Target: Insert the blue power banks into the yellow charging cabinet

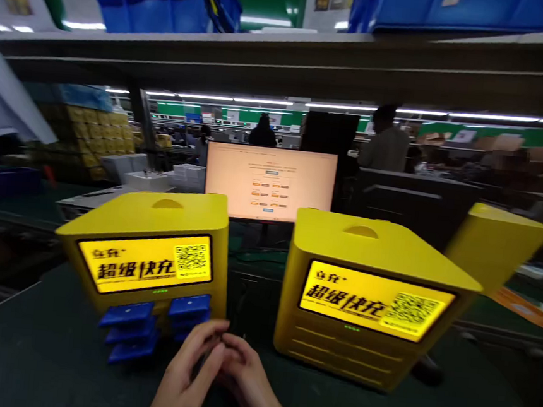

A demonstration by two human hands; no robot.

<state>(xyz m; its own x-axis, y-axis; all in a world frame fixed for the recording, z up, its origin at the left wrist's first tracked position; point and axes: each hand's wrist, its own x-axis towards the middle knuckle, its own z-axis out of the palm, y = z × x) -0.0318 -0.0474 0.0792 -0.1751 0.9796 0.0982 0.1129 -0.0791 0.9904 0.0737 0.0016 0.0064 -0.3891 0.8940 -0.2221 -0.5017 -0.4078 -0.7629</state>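
My left hand [193, 371] and my right hand [247, 379] meet at the fingertips low in the middle, fingers curled in; whether anything small is between them is hidden. Just behind my left hand stands a yellow cabinet [157, 209] with a lit screen, and blue power banks [133, 337] stick out of its lower front in two stacks. To the right of my hands is a second yellow cabinet [372, 244], its screen lit too and its front slots without blue units sticking out.
A monitor [270, 184] stands behind the cabinets. A yellow box [496, 242] leans at the right. Overhead runs a shelf [284, 52] with blue bins [160, 4]. A person [388, 141] stands far behind; stacked yellow boxes [92, 131] are at the left.
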